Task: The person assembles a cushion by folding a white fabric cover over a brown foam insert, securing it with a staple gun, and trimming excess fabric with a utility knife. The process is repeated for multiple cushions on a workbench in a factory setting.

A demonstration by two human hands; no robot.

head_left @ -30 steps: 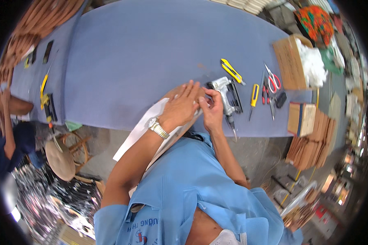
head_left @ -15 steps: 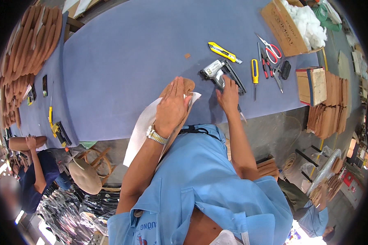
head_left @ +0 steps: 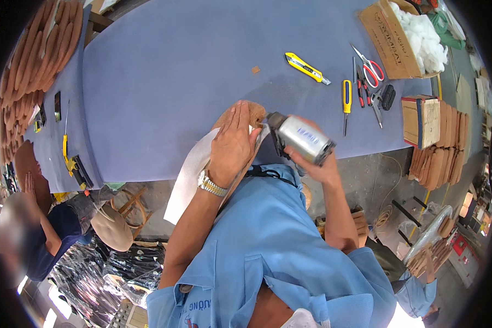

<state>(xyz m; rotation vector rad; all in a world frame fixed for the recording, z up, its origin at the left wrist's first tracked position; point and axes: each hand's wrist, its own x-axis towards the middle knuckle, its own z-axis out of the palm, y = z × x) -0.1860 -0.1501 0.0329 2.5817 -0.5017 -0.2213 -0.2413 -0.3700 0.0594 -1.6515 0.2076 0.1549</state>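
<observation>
My left hand (head_left: 232, 145), with a wristwatch on its wrist, presses its straight fingers flat on a brown padded piece (head_left: 255, 113). White cloth (head_left: 187, 174) hangs from that piece beneath my palm, over the table's near edge. In my right hand (head_left: 323, 170) is a silver and black pneumatic staple gun (head_left: 300, 139), my fingers wrapped round its handle, mostly hidden behind the body. The tool's dark nose is at the right edge of the brown piece, close to my left fingertips; whether it touches cannot be made out.
On the blue-grey covered table (head_left: 169, 71) lie a yellow utility knife (head_left: 307, 68), a screwdriver (head_left: 347, 98), scissors (head_left: 372, 71) and pliers (head_left: 362, 90). A carton of white stuffing (head_left: 391, 41) stands far right. Brown padded pieces (head_left: 41, 49) are stacked left, near a co-worker (head_left: 54, 235).
My right hand has lifted the staple gun off the table and swung it left to the brown piece. My left hand stays in place. The co-worker's brown piece has tilted upright.
</observation>
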